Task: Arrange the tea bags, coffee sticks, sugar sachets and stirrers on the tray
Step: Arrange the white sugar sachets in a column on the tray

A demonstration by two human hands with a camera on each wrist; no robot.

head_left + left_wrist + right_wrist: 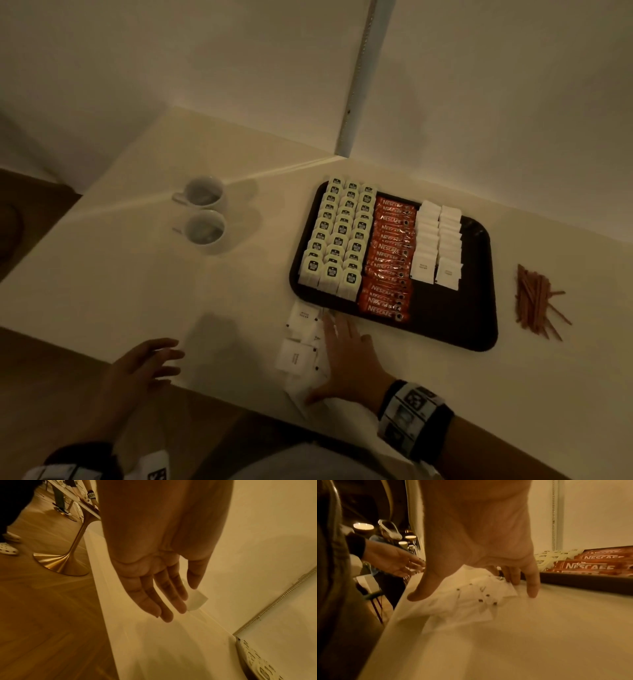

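A dark tray (445, 308) holds three columns of tea bags (342, 236), a column of red Nescafe coffee sticks (390, 260) and two columns of white sugar sachets (436, 240). Its right part is bare. Brown stirrers (536, 301) lie in a loose heap on the table to the right of the tray. Several loose sugar sachets (298, 342) lie by the tray's near left corner. My right hand (342, 363) rests spread over these sachets (471, 599), fingers straight, fingertips (532, 591) on the table beside the tray rim (582, 582). My left hand (150, 363) hovers open at the table's front edge, holding nothing.
Two white mugs (202, 195) (205, 229) stand at the back left of the white table (102, 274). A wall corner runs close behind the tray. Wooden floor lies beyond the front edge, where another table's gold pedestal foot (60, 563) and another person's shoes stand.
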